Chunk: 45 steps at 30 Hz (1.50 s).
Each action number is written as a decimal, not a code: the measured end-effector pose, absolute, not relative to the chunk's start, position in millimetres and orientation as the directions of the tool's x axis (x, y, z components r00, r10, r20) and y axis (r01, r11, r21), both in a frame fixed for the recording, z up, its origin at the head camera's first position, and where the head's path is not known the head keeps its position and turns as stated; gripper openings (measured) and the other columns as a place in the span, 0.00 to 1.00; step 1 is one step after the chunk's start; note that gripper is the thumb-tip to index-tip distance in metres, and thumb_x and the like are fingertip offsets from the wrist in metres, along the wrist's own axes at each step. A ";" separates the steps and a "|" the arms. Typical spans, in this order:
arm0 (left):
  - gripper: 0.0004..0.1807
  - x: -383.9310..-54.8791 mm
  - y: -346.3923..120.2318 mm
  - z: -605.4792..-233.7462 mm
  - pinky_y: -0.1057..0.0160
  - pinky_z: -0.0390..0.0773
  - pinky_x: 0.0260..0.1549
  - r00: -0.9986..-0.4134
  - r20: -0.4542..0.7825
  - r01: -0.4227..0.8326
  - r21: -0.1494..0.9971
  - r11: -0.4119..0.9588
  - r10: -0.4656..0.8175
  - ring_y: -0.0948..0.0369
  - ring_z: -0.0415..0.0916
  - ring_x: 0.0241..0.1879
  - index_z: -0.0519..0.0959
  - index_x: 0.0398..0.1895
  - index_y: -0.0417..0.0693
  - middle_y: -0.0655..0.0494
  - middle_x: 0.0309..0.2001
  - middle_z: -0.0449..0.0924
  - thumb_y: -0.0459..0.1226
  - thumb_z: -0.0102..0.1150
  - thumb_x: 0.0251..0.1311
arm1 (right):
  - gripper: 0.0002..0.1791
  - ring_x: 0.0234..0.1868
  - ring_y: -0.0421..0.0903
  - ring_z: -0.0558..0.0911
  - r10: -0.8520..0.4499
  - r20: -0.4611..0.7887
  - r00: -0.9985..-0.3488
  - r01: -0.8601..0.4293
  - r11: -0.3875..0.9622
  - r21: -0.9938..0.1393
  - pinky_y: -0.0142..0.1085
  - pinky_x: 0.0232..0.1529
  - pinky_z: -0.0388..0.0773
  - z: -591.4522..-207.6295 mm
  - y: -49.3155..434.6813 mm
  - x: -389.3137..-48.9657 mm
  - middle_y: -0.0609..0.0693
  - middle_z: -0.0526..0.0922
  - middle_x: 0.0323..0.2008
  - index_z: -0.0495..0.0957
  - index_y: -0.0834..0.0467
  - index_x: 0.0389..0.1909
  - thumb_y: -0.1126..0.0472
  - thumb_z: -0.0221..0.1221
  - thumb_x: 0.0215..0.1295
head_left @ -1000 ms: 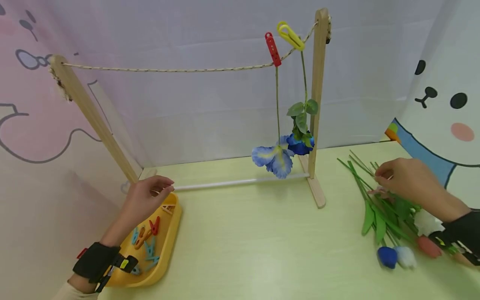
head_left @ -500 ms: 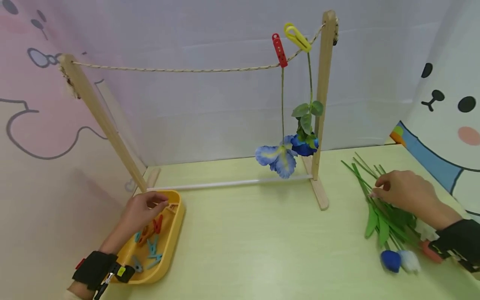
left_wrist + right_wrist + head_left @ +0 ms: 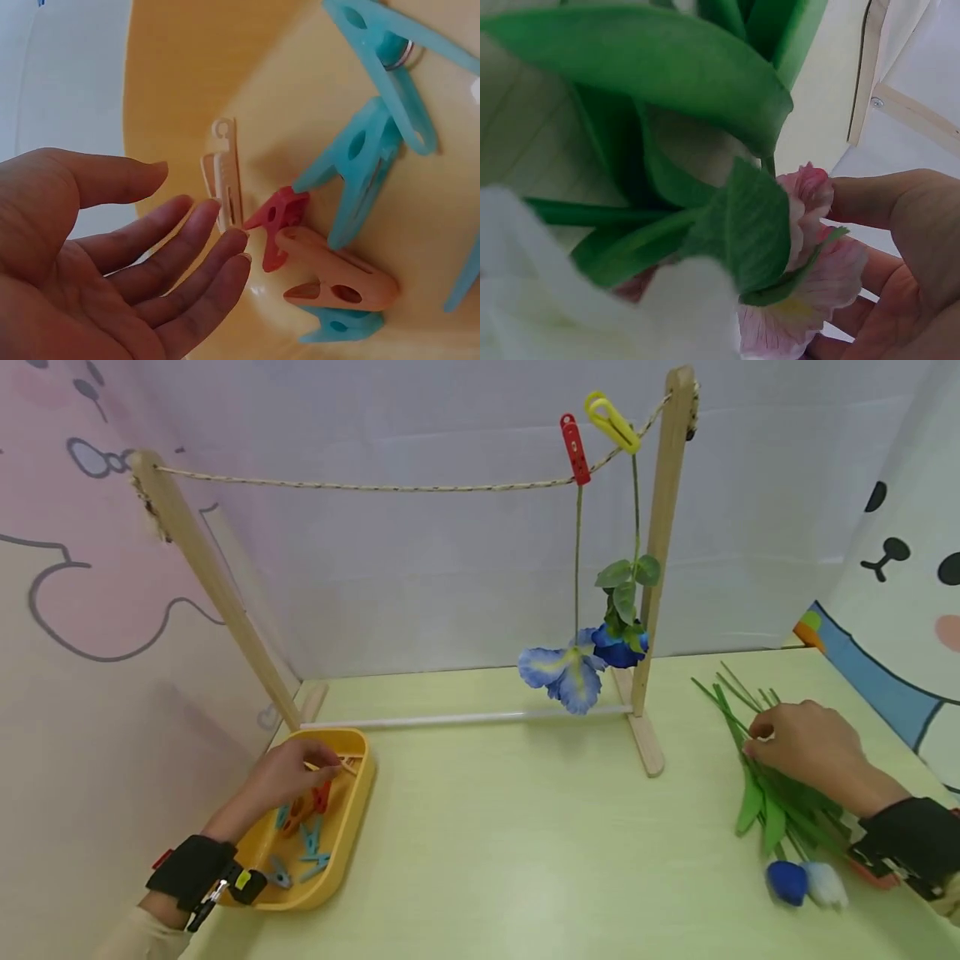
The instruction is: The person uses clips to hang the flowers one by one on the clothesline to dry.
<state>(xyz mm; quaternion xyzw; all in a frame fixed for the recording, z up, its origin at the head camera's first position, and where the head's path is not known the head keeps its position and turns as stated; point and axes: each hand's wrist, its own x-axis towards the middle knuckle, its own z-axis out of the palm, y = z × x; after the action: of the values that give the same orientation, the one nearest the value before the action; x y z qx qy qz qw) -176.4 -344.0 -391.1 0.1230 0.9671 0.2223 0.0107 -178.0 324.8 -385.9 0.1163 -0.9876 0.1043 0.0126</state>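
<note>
My left hand (image 3: 296, 770) hangs low over the yellow basket (image 3: 358, 810). In the left wrist view its fingers are loosely bent, thumb apart from them, and the fingertips overlap a beige clothespin (image 3: 228, 180). A red clothespin (image 3: 279, 225), an orange clothespin (image 3: 360, 281) and several teal clothespins (image 3: 360, 165) lie around it. Over on the right, my right hand (image 3: 810, 745) is down among the green stems (image 3: 742, 714). The right wrist view has its thumb and fingers behind a pink flower (image 3: 836, 277), which hides the fingertips; I cannot tell whether they pinch it.
Between two wooden posts (image 3: 666, 518) runs a rope (image 3: 390, 487). From it hang a light-blue flower (image 3: 566, 672) by a red clothespin (image 3: 575, 450) and a dark-blue flower (image 3: 618, 647) by a yellow clothespin (image 3: 613, 422). Blue (image 3: 787, 883) and white tulips (image 3: 825, 885) lie front right.
My left hand has come down from the basket's far rim to the beige clothespin. My right hand has lowered onto the flowers and stems. The head view has shifted slightly.
</note>
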 end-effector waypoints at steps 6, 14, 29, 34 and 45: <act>0.12 -193.7 -346.7 -392.5 0.58 0.83 0.26 -0.963 -0.149 0.116 0.517 0.848 0.223 0.54 0.82 0.27 0.85 0.38 0.35 0.46 0.31 0.86 0.38 0.63 0.62 | 0.11 0.21 0.46 0.77 -0.242 0.044 -0.969 -0.246 0.950 -0.191 0.39 0.17 0.74 -390.2 325.0 -177.5 0.56 0.83 0.28 0.85 0.63 0.36 0.59 0.67 0.56; 0.11 -204.9 -342.1 -393.9 0.50 0.82 0.32 -0.938 -0.022 0.314 0.360 0.879 0.345 0.48 0.80 0.33 0.83 0.37 0.32 0.42 0.33 0.84 0.30 0.67 0.52 | 0.09 0.21 0.45 0.75 -0.239 0.074 -0.968 -0.249 0.951 -0.186 0.38 0.17 0.72 -393.7 318.0 -179.7 0.54 0.82 0.27 0.84 0.62 0.34 0.60 0.67 0.56; 0.13 -198.6 -320.6 -399.7 0.54 0.81 0.37 -0.811 0.081 0.577 -0.050 0.815 0.579 0.53 0.78 0.35 0.84 0.33 0.44 0.50 0.33 0.82 0.32 0.76 0.42 | 0.20 0.28 0.55 0.80 -0.207 0.028 -0.978 -0.208 0.955 -0.213 0.44 0.20 0.78 -394.8 317.3 -189.8 0.66 0.81 0.35 0.79 0.73 0.45 0.62 0.65 0.58; 0.13 -197.2 -318.8 -400.5 0.59 0.80 0.29 -0.790 0.083 0.605 -0.054 0.794 0.608 0.57 0.77 0.28 0.82 0.26 0.46 0.54 0.27 0.80 0.34 0.79 0.39 | 0.15 0.26 0.53 0.79 -0.230 0.028 -0.973 -0.230 0.945 -0.231 0.45 0.21 0.78 -396.5 320.2 -189.2 0.63 0.82 0.31 0.81 0.72 0.42 0.65 0.64 0.58; 0.11 -192.3 -310.3 -397.8 0.61 0.79 0.34 -0.805 -0.060 0.580 0.129 0.804 0.590 0.62 0.74 0.29 0.80 0.32 0.53 0.60 0.30 0.78 0.34 0.73 0.48 | 0.09 0.23 0.50 0.78 -0.187 -0.020 -0.982 -0.175 0.946 -0.274 0.40 0.16 0.74 -393.9 322.2 -188.2 0.60 0.82 0.29 0.82 0.67 0.36 0.67 0.61 0.57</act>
<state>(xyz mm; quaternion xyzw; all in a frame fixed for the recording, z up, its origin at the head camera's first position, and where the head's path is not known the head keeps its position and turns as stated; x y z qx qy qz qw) -192.3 -310.3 -397.8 0.3085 0.9486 0.0521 0.0483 -188.2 322.2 -393.9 0.0918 -0.9861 0.1367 -0.0230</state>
